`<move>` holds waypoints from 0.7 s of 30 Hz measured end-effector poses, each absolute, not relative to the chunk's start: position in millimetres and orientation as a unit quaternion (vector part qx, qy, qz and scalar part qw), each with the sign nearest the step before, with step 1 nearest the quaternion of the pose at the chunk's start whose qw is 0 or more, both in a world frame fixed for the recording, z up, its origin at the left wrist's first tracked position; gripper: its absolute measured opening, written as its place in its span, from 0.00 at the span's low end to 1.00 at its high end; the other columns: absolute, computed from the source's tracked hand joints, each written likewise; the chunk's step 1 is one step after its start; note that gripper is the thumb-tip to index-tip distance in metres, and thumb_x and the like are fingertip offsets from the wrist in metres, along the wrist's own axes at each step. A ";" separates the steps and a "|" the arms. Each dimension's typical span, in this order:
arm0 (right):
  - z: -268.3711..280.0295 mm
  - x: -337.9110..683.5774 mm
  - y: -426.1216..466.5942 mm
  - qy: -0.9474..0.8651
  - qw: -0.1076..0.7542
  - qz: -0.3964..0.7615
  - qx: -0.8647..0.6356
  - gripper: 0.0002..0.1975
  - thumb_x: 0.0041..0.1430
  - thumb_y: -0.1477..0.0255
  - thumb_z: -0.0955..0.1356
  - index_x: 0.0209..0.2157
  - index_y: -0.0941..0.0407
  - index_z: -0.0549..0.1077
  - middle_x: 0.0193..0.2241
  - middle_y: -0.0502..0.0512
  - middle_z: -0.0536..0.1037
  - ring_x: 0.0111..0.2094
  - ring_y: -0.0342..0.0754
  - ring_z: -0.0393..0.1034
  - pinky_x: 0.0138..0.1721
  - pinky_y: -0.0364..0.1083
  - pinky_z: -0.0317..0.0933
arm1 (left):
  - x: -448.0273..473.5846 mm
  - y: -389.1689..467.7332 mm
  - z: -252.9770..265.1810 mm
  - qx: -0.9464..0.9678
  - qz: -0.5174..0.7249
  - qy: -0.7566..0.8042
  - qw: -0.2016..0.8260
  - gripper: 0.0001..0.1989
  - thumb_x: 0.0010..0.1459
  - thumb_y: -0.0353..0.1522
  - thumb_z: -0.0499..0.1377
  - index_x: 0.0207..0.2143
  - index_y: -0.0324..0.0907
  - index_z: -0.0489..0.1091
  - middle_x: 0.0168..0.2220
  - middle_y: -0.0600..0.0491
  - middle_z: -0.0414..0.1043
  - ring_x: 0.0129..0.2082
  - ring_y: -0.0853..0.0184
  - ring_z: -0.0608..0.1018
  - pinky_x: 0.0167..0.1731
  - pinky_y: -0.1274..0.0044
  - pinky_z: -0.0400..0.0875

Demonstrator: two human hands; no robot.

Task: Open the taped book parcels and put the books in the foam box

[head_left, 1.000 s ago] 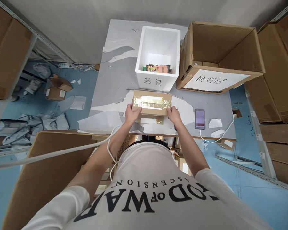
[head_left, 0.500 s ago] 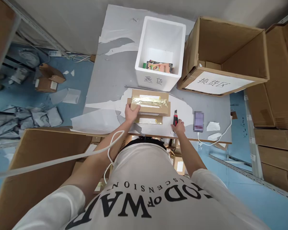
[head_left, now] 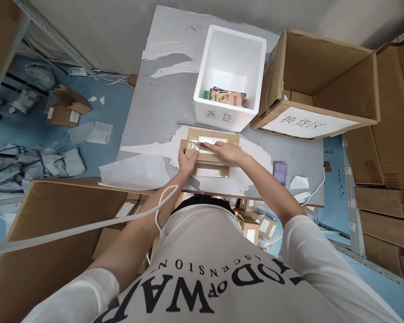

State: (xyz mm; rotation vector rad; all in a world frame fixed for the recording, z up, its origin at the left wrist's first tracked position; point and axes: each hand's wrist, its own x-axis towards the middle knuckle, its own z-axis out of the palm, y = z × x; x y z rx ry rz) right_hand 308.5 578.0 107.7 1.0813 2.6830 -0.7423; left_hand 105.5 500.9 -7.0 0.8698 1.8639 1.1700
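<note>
- The cardboard box (head_left: 207,156) lies on the tabletop (head_left: 161,103) at the middle of the frame, its taped, labelled face turned upward, which leaves the tape within reach of a blade.
- The left hand (head_left: 187,162) is closed around the box's near left corner, thumb on the near face and fingers round the side, probably to keep it from sliding.
- The right hand (head_left: 227,151) is clamped on a red-and-black cutter (head_left: 201,144), laid over the top face and pointing left; that low hold likely serves control over the blade. Whether the tip has entered the tape is too small to tell.
- So the box sits between and beneath the hands: the left at its left end, the right reaching over from its right side. The hands are near each other but apart.
- A second box (head_left: 210,172) lies just below it in the frame, perhaps kept handy; whether the two touch cannot be told.
- The white foam bin (head_left: 235,125) and large open carton (head_left: 345,85) stand at upper centre and upper right, mouths facing the person, presumably for easy reach.
</note>
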 end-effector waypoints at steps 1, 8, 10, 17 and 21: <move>108.5 299.5 584.9 0.900 0.094 -0.240 0.353 0.26 0.67 0.68 0.55 0.65 0.42 0.52 0.48 0.56 0.73 0.40 0.52 0.70 0.41 0.47 0.58 | 105.8 500.9 -6.5 0.340 0.455 0.732 0.376 0.30 0.47 0.44 0.66 0.47 0.42 0.60 0.48 0.45 0.69 0.50 0.60 0.74 0.51 0.68 0.67; 112.0 295.5 604.8 0.916 0.153 -0.203 0.310 0.28 0.64 0.75 0.57 0.64 0.41 0.56 0.46 0.54 0.74 0.36 0.48 0.69 0.35 0.44 0.54 | 106.8 500.4 -3.2 0.346 0.435 0.746 0.366 0.29 0.48 0.45 0.65 0.47 0.42 0.60 0.48 0.46 0.69 0.49 0.61 0.74 0.51 0.68 0.67; 115.4 298.1 606.0 0.914 0.172 -0.196 0.310 0.30 0.63 0.77 0.58 0.63 0.41 0.57 0.45 0.54 0.75 0.35 0.47 0.69 0.34 0.44 0.54 | 106.5 500.5 -2.9 0.348 0.425 0.754 0.361 0.28 0.48 0.45 0.65 0.47 0.42 0.61 0.48 0.46 0.69 0.50 0.60 0.73 0.52 0.68 0.66; 129.6 312.1 607.4 0.903 0.236 -0.153 0.324 0.28 0.60 0.80 0.61 0.61 0.47 0.63 0.43 0.58 0.75 0.37 0.50 0.71 0.35 0.45 0.56 | 106.0 501.0 0.3 0.349 0.401 0.767 0.360 0.28 0.49 0.45 0.65 0.47 0.43 0.61 0.48 0.46 0.69 0.50 0.60 0.73 0.52 0.67 0.66; 135.2 379.0 605.0 0.872 0.226 -0.174 0.397 0.22 0.61 0.76 0.62 0.56 0.48 0.68 0.36 0.57 0.76 0.35 0.50 0.71 0.36 0.47 0.58 | 108.4 500.9 2.0 0.347 0.401 0.774 0.346 0.27 0.50 0.45 0.64 0.47 0.42 0.61 0.47 0.45 0.70 0.50 0.59 0.73 0.52 0.67 0.66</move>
